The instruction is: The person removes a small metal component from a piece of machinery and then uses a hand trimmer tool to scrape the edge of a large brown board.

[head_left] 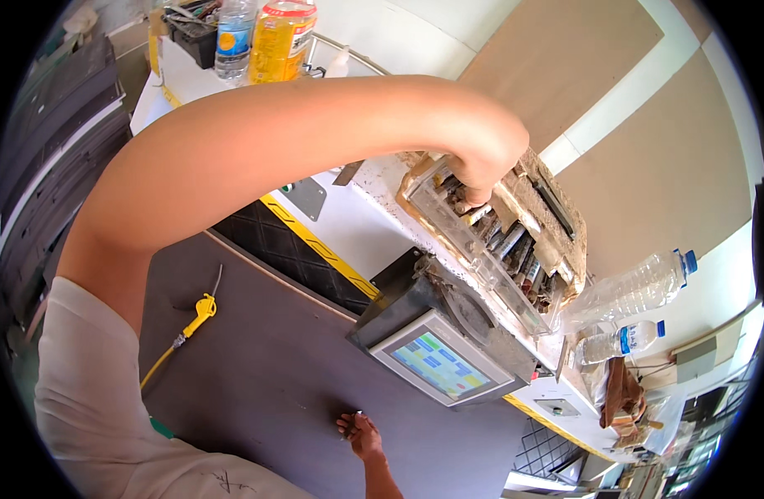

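My left arm stretches across the upper part of the view, and my left hand [479,170] dips into a clear plastic box [436,212]. The box holds several slim, cylinder-like pieces [508,239], some dark and some pale. My fingers there are curled down among them; what they pinch, if anything, is hidden. Lower down, my right hand [362,434] hovers over a dark brown flat surface [266,366]. Its fingers are closed around something small, of which only a shiny tip shows.
A touch-screen panel [440,359] juts out below the box. A yellow air blow gun [201,314] with its hose lies on the dark surface. Clear bottles [635,291] stand right of the box; a bottle of yellow liquid [282,41] is at the back left. Yellow-striped edging [320,247] runs along the white ledge.
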Tool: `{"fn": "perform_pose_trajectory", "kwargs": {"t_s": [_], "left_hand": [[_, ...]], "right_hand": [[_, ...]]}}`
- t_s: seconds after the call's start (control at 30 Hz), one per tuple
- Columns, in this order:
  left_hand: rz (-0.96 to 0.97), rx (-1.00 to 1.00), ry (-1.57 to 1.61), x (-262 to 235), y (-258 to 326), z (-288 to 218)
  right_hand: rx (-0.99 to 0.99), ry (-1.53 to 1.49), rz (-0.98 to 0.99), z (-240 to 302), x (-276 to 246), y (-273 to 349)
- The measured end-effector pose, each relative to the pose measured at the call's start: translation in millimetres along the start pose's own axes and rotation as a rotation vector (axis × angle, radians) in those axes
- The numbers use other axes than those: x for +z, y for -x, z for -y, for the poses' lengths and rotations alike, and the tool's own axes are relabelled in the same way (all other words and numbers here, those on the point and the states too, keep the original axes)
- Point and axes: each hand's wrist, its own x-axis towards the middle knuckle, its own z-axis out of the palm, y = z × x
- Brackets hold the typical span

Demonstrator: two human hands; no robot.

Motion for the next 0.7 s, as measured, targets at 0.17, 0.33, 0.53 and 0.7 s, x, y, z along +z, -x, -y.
{"fn": "perform_pose_trajectory", "kwargs": {"t_s": [0.17, 0.33, 0.53, 0.7], "left_hand": [[0.020, 0.043, 0.075, -8.4, 12.3, 2.6], [-0.032, 0.052, 0.114, -7.2, 13.8, 0.5], [-0.114, 0.083, 0.161, 7.1, 11.5, 2.2], [-0.172, 0.096, 0.116, 9.3, 10.2, 1.5]], "right_hand": [[0.048, 0.071, -0.161, 9.5, 21.7, 1.8], [0.076, 0.050, -0.213, 7.9, 25.0, 1.4], [0.090, 0.024, -0.188, 7.0, 26.0, -2.8], [0.043, 0.038, -0.229, 6.2, 28.5, 3.6]]}}
